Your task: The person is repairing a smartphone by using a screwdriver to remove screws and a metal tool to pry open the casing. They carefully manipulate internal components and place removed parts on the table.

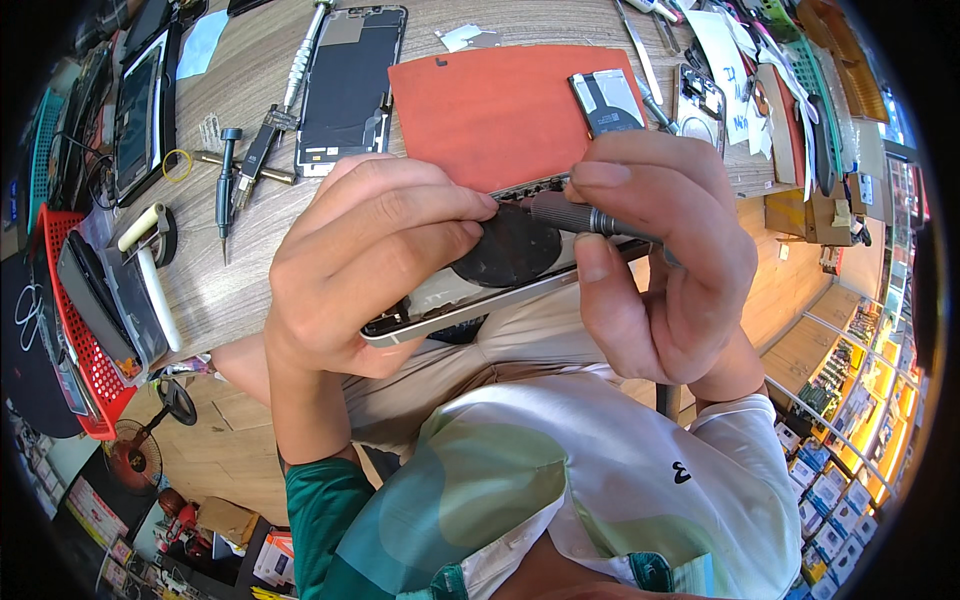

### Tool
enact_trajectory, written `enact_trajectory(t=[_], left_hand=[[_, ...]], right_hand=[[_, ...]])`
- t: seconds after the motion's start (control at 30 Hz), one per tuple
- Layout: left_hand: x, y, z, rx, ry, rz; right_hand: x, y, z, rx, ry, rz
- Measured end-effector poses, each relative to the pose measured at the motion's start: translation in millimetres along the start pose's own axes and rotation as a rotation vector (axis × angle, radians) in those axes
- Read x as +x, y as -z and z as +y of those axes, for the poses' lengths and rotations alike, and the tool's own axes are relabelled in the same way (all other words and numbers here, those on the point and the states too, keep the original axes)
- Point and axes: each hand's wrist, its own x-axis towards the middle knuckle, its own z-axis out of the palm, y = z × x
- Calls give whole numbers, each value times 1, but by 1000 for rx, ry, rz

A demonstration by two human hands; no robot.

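Note:
My left hand [345, 255] is closed round one end of an opened phone body [470, 318], held tilted above the table's near edge. The phone has a silver side frame and a round black part inside. My right hand [690, 240] pinches a screwdriver [565, 214] with a dark knurled grip between thumb and fingers. Its front end points left into the phone's upper inner edge, beside my left fingertips. Those fingertips hide the exact tip and whatever it touches. Just beyond lies an orange-red mat [480, 110] with a phone battery [607, 103] on its right side.
A detached phone screen [345, 95] lies left of the mat. Another screwdriver [226, 180] and small tools are nearby. A red basket [70, 330] stands at the left edge. An opened phone housing [698, 105] and papers [735, 70] lie at the far right.

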Motion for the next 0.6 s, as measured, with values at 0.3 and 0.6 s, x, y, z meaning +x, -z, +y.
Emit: enact_trajectory(t=[0.3,0.6], left_hand=[[-1,0,0,2,-3,4],[-4,1,-5,-4,-33,-5]], right_hand=[[-6,-7,-1,67,-16,45],[-9,-19,-6,-62,60,120]])
